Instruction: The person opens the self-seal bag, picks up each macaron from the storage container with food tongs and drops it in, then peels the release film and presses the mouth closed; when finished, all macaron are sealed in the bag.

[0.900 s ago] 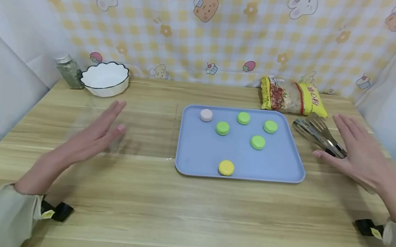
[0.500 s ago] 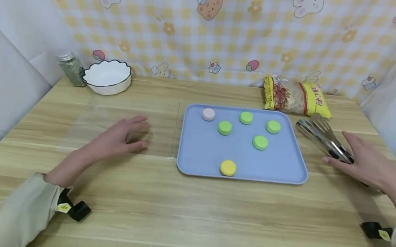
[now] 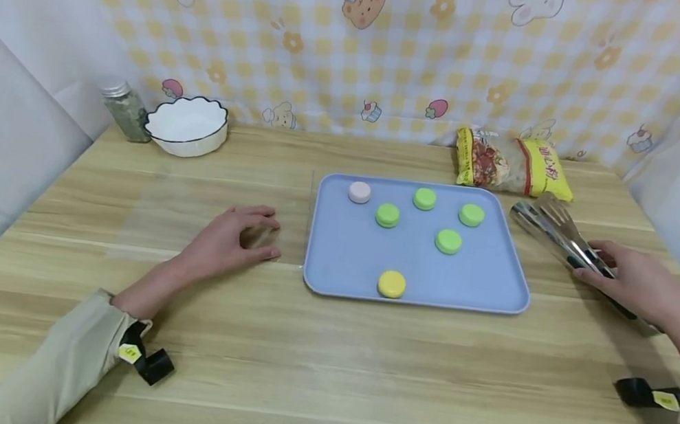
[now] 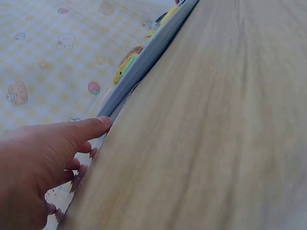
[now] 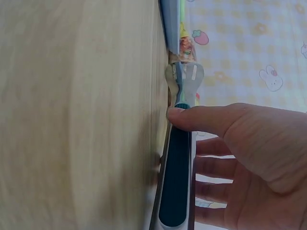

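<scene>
My right hand (image 3: 644,282) holds metal tongs (image 3: 552,236) with black grips and a slotted, fork-like end, lying right of the tray. In the right wrist view, the thumb lies on the tongs' dark grip (image 5: 175,177) while the fingers reach round the far side. My left hand (image 3: 221,244) rests low over a clear flat sheet (image 3: 149,219), its fingers loosely bent with nothing visible between them. A blue tray (image 3: 347,261) carries several green macarons (image 3: 449,241), one pale pink macaron (image 3: 359,192) and one yellow macaron (image 3: 392,284).
A white scalloped bowl (image 3: 189,134) and a glass jar of green herbs (image 3: 128,114) stand at the back left. A yellow food packet (image 3: 509,164) lies at the back right. A checked curtain (image 3: 309,29) hangs behind the wooden table (image 3: 323,369).
My left hand has moved right and lowered toward the tray, its fingers bending. My right hand has come down from above the tongs, and its fingers have curled round them.
</scene>
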`<action>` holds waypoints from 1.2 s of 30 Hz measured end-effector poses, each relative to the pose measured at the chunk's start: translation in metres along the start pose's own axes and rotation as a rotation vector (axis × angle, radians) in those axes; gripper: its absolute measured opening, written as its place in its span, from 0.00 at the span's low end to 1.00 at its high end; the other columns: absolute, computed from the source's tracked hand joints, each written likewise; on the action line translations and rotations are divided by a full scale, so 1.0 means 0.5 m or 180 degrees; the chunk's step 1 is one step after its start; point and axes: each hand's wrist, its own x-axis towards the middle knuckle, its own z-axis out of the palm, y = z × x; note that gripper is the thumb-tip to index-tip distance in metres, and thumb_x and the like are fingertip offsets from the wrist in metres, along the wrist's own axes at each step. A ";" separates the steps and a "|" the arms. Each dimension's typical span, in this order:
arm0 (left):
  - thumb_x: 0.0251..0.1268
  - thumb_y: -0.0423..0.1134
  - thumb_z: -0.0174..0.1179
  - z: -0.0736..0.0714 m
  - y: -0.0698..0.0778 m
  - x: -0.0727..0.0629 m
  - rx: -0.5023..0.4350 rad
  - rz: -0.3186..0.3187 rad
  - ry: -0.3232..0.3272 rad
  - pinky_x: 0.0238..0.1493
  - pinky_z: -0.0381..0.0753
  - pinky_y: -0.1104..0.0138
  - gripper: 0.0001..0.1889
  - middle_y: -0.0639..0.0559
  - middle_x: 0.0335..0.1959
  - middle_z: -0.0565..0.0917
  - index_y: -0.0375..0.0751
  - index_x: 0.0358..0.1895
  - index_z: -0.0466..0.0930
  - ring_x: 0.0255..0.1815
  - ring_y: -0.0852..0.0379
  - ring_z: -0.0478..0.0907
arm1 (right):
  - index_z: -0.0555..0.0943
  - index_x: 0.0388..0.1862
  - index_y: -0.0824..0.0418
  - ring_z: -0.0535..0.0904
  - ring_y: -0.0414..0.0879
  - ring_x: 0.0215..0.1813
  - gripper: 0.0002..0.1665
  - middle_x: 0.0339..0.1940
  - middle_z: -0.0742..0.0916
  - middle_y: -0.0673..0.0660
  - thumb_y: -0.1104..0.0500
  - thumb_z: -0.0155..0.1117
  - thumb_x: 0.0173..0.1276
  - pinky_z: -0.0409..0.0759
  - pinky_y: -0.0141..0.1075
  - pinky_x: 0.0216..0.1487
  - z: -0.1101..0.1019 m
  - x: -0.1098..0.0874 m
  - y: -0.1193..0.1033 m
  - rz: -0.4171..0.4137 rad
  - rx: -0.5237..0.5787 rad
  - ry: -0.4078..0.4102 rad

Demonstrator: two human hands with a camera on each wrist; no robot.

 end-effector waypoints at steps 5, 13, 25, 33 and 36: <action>0.53 0.45 0.68 0.005 -0.009 -0.001 -0.0136 0.0025 0.0193 0.65 0.53 0.47 0.19 0.46 0.56 0.77 0.40 0.47 0.83 0.60 0.48 0.71 | 0.66 0.55 0.80 0.74 0.74 0.42 0.35 0.42 0.78 0.81 0.50 0.60 0.66 0.72 0.57 0.35 0.003 -0.002 0.001 -0.0019 -0.0017 0.0050; 0.54 0.37 0.68 0.006 -0.017 -0.003 -0.0308 0.0078 0.0405 0.65 0.52 0.47 0.10 0.46 0.50 0.81 0.39 0.40 0.86 0.56 0.50 0.74 | 0.66 0.55 0.80 0.75 0.73 0.41 0.34 0.42 0.77 0.81 0.51 0.60 0.66 0.72 0.57 0.35 0.001 0.005 0.002 -0.0068 -0.0018 0.0067; 0.65 0.37 0.58 0.010 -0.019 -0.001 -0.0310 0.0232 0.0480 0.64 0.54 0.46 0.10 0.46 0.50 0.81 0.36 0.44 0.84 0.57 0.48 0.73 | 0.66 0.55 0.81 0.76 0.71 0.40 0.34 0.41 0.78 0.80 0.52 0.59 0.67 0.72 0.56 0.34 0.002 0.003 0.008 -0.0107 -0.0009 0.0040; 0.54 0.35 0.67 0.012 -0.020 0.000 -0.0441 0.0203 0.0672 0.63 0.60 0.51 0.09 0.48 0.44 0.84 0.38 0.39 0.86 0.52 0.50 0.77 | 0.66 0.55 0.81 0.75 0.71 0.41 0.33 0.41 0.78 0.80 0.54 0.61 0.65 0.72 0.57 0.36 0.002 0.003 0.006 -0.0108 -0.0027 0.0025; 0.52 0.35 0.69 0.013 -0.020 -0.001 -0.0452 0.0204 0.0764 0.58 0.68 0.59 0.08 0.48 0.43 0.84 0.39 0.37 0.86 0.50 0.52 0.78 | 0.67 0.54 0.80 0.76 0.71 0.41 0.32 0.41 0.78 0.79 0.54 0.61 0.65 0.72 0.57 0.36 0.005 0.002 0.007 -0.0135 -0.0040 0.0062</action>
